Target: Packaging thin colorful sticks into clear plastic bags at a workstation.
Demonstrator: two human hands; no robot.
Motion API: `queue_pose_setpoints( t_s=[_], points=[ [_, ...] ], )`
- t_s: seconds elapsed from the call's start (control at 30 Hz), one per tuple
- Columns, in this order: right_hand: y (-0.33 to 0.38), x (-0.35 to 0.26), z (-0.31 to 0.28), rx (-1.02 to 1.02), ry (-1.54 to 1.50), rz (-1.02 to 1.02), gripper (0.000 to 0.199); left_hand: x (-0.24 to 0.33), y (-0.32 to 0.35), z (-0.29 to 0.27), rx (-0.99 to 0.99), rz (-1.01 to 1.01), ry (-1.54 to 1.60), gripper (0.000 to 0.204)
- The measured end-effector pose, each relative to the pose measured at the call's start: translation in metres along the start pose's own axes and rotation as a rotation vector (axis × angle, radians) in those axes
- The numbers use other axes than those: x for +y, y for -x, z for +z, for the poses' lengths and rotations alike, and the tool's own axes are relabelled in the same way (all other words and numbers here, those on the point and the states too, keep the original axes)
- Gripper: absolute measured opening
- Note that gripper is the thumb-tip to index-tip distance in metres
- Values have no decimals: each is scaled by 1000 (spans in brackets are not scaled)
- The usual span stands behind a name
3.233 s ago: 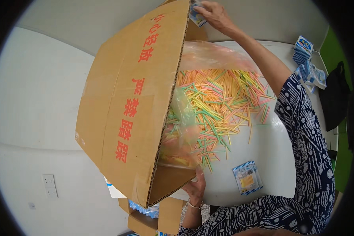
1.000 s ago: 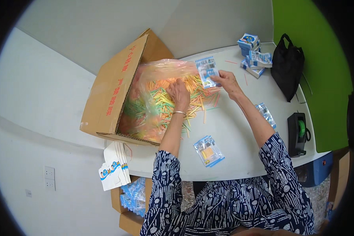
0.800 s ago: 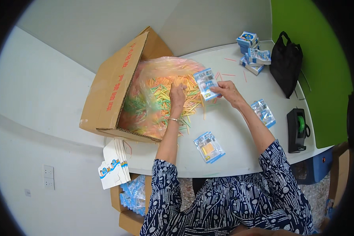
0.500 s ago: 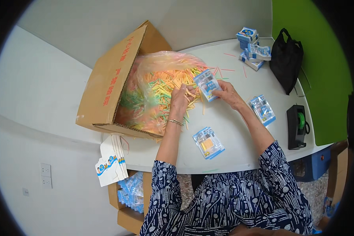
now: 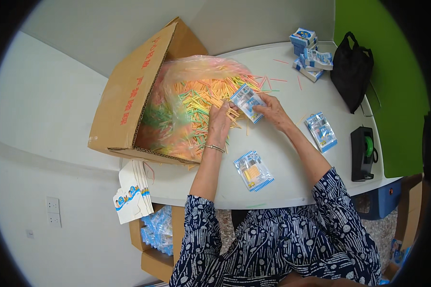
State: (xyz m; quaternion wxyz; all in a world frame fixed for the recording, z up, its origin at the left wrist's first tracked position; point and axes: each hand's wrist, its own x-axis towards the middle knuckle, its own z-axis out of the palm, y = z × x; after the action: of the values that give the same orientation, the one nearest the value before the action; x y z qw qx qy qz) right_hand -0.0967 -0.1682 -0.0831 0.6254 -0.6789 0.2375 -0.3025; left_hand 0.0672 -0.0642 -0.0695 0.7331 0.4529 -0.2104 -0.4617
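Observation:
A large heap of thin coloured sticks (image 5: pixel 210 91), orange, yellow, green and pink, spills from a tipped cardboard box (image 5: pixel 129 91) lined with a clear plastic bag (image 5: pixel 170 112). At the heap's near right edge, my left hand (image 5: pixel 219 123) is closed on several thin orange sticks (image 5: pixel 231 116). My right hand (image 5: pixel 274 113) pinches a small blue-and-white plastic packet (image 5: pixel 246 101) by its right side, its left edge close against my left fingers. Nearer me lies a similar packet (image 5: pixel 254 171) with orange sticks inside. Another packet (image 5: pixel 321 131) rests beside my right forearm.
At the back right, small blue-and-white boxes (image 5: pixel 311 60) are stacked near a black bag (image 5: pixel 352 71). A black tape dispenser (image 5: pixel 363 153) stands at the right edge. Flat white cartons (image 5: pixel 133 193) lean at the near left, above an open box of blue packets (image 5: pixel 158 232).
The packet in my right hand has moved slightly left, closer to the fingers of my left hand. The view has shifted a little.

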Motion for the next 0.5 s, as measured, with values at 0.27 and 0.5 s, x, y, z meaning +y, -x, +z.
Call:
queue_pose_setpoints(
  t_s=[0.27,0.5],
  points=[
    [13,-26,1,-70,-8,138,24,5,4,3,37,113,41,17],
    [7,-12,-7,-236,43,137,24,33,5,9,3,194,-160,29]
  ],
)
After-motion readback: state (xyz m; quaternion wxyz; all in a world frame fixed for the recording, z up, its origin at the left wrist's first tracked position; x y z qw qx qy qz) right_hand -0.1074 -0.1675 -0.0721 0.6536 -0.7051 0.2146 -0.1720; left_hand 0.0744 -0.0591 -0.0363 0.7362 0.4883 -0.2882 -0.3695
